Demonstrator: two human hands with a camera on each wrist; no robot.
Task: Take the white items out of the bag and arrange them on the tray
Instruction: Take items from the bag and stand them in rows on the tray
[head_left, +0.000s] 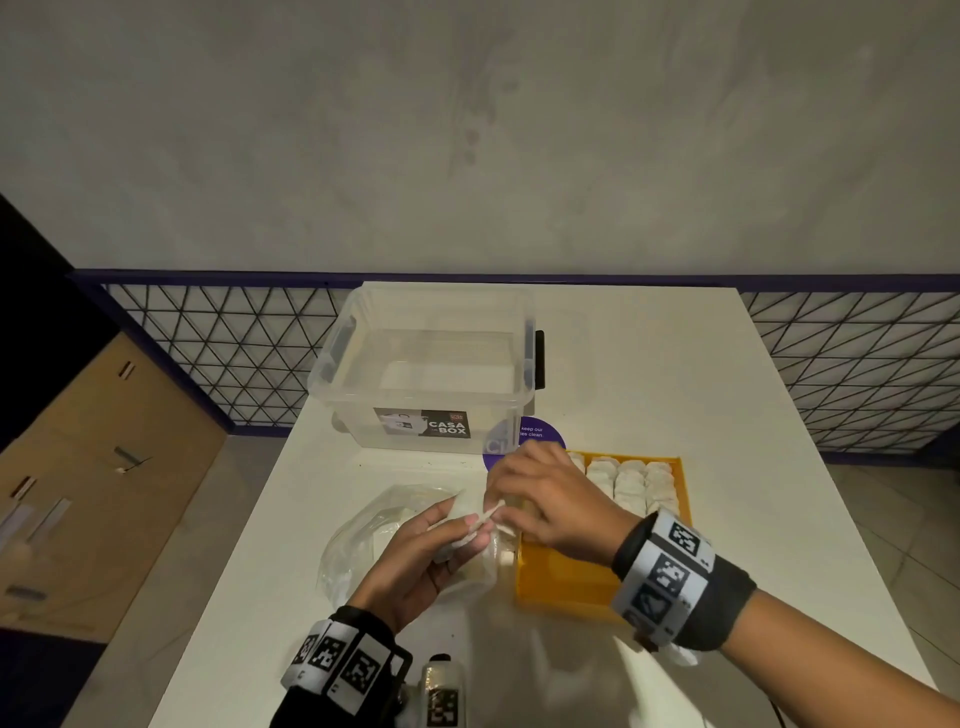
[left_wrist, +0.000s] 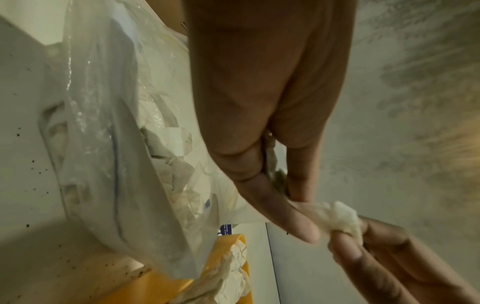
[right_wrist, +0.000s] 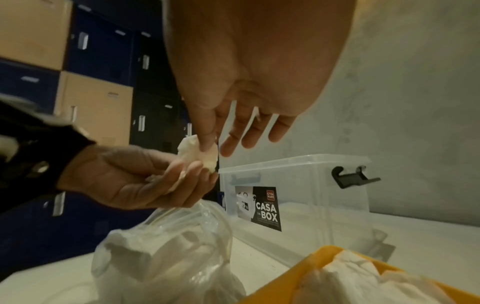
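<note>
A clear plastic bag (head_left: 363, 535) (right_wrist: 166, 255) (left_wrist: 109, 156) with white items inside lies on the white table, left of the yellow tray (head_left: 566, 577) (right_wrist: 324, 255) (left_wrist: 155, 281). Several white items (head_left: 628, 483) (right_wrist: 363, 281) sit in rows at the tray's far end. Above the bag, both hands hold one small white item (head_left: 480, 525) (left_wrist: 335, 218) (right_wrist: 200, 154). My left hand (head_left: 441, 545) (right_wrist: 166, 181) cups it from below, fingers curled. My right hand (head_left: 524, 499) (left_wrist: 345, 238) pinches its top edge with thumb and forefinger.
A clear storage box (head_left: 431, 364) (right_wrist: 306, 197) labelled CASA BOX stands behind the bag, beside a purple round sticker (head_left: 540, 431). A wire-mesh fence (head_left: 234, 343) runs behind the table. Lockers (right_wrist: 98, 82) stand to the left.
</note>
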